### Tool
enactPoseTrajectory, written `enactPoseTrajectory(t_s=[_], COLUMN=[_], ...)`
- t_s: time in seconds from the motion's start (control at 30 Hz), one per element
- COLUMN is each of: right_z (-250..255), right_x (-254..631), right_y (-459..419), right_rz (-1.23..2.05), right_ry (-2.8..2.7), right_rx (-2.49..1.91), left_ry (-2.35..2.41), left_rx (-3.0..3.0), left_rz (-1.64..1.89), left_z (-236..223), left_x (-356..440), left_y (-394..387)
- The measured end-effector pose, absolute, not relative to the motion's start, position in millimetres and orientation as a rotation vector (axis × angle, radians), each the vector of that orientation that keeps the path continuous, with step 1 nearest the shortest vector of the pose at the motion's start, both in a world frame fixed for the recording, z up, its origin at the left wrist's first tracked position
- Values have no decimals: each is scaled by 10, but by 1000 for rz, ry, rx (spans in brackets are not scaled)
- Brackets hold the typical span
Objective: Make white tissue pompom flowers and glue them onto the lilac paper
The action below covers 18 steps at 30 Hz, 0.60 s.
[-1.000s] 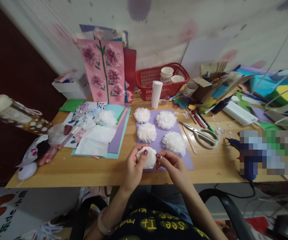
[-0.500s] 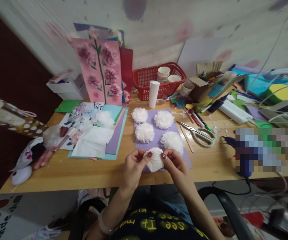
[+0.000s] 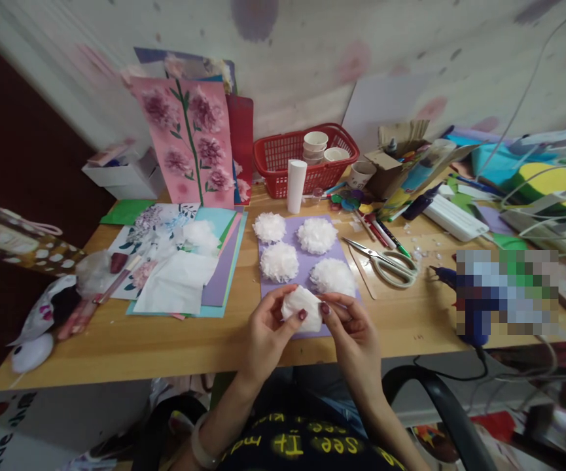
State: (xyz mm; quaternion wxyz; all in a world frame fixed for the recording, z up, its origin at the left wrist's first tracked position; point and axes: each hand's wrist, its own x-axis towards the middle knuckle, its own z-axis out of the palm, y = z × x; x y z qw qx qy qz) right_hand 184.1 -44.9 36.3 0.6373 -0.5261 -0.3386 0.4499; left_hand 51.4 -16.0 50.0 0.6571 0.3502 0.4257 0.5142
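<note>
A folded piece of thin white tissue paper (image 3: 300, 303) is pinched between both hands over the table's front part. My left hand (image 3: 273, 327) grips its left side, thumb laid across the front. At the right edge, my right hand (image 3: 354, 330) pinches it between thumb and fingers. Just beyond my hands lies a purple sheet (image 3: 307, 261), its near end partly hidden by them. Several fluffy white paper flowers rest on it, among them a back-right one (image 3: 317, 235) and a front-right one (image 3: 332, 276).
Scissors (image 3: 385, 261) lie right of the purple sheet, with a glue gun (image 3: 466, 294) farther right. A white roll (image 3: 296, 186) stands upright before a red basket (image 3: 307, 163) of cups. White tissue sheets (image 3: 172, 284) lie on coloured paper at left.
My left thumb has shifted right and down across the white tissue, and the tissue's outline has changed. The whole view has moved slightly, so the table's contents appear farther left.
</note>
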Motion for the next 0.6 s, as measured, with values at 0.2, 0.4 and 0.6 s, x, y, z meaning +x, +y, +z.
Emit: enactPoseTrajectory(t_s=[0.2,0.4,0.6], right_z=[481,644,606], right_x=[1897,1884,1857], right_y=[-511,-444,-409], right_rz=[869,251,121], right_ry=[-1215,-1683,-1807], right_rx=[-1135,-1189,-1208], left_ry=[729,623,554], left_rx=[310,71,250], left_rz=[995,775,708], left_z=[529,602,621], left_x=[492,483,456], left_y=[-117,-123,-187])
